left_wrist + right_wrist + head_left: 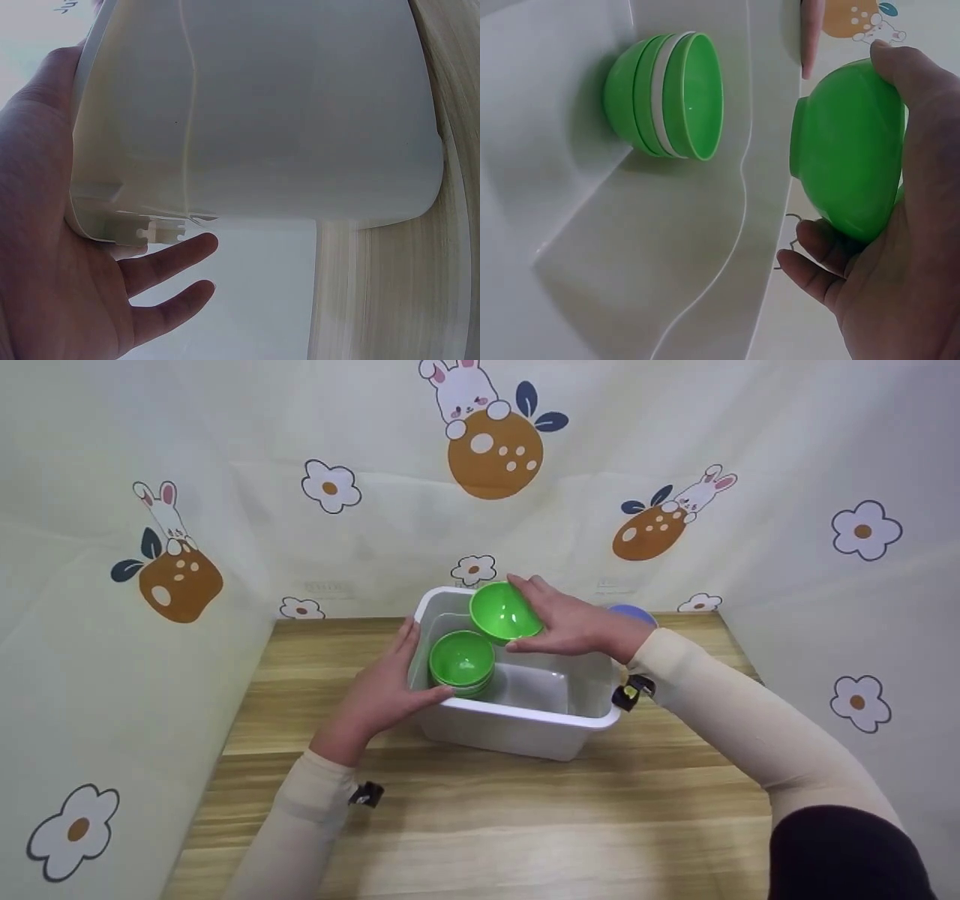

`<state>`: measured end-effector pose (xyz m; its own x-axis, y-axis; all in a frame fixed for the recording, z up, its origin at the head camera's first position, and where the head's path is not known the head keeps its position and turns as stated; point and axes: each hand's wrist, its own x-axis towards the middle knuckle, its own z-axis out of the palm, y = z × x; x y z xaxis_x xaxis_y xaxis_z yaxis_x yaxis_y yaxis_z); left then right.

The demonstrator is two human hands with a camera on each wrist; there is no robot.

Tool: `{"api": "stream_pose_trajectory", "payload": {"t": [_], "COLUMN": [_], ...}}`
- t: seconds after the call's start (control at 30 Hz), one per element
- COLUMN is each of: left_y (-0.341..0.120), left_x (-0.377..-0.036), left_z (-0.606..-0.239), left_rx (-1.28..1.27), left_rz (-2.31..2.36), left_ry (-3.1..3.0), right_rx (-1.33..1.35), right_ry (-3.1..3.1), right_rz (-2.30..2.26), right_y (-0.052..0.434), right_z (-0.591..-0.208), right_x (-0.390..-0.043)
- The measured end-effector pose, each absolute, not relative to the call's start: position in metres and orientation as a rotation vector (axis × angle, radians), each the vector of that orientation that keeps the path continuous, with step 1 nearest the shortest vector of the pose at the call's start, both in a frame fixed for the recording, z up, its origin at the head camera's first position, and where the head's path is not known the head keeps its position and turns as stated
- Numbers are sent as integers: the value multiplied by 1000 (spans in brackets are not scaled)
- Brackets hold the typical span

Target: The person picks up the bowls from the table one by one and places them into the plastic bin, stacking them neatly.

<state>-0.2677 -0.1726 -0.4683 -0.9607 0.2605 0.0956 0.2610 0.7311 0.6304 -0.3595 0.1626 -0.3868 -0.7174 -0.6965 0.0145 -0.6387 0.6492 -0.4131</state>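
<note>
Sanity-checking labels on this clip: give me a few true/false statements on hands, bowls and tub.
1. The right hand grips a green bowl above the white tub. True.
2. The tub holds no bowls. False: a stack of green bowls sits inside it.
3. The left hand rests on the tub's side. True.
4. The held bowl is blue. False: it is green.
5. The tub sits on a wooden table. True.
</note>
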Motion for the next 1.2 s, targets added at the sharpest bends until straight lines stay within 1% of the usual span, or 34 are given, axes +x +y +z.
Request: {"api": "stream_pose_trajectory", "payload": {"t": [0.5,0.87,1.2], "left_y": [-172,-172,-172], "left_x": [-266,-266,-268], "left_z": [-469,-467,-469], "left_rx": [-472,-471,-461], "left_rz": [-1035,-1037,-1018], "left_ry": [-2917,-2910,-2920], "right_rx": [-1217,-1217,-1201], "right_ry": [2729,2734,2730], "right_rz": [-534,-473,-283], "right_y": [145,131,120], "right_z": [-394,-403,-413], "right_x": [-372,-376,-377]}}
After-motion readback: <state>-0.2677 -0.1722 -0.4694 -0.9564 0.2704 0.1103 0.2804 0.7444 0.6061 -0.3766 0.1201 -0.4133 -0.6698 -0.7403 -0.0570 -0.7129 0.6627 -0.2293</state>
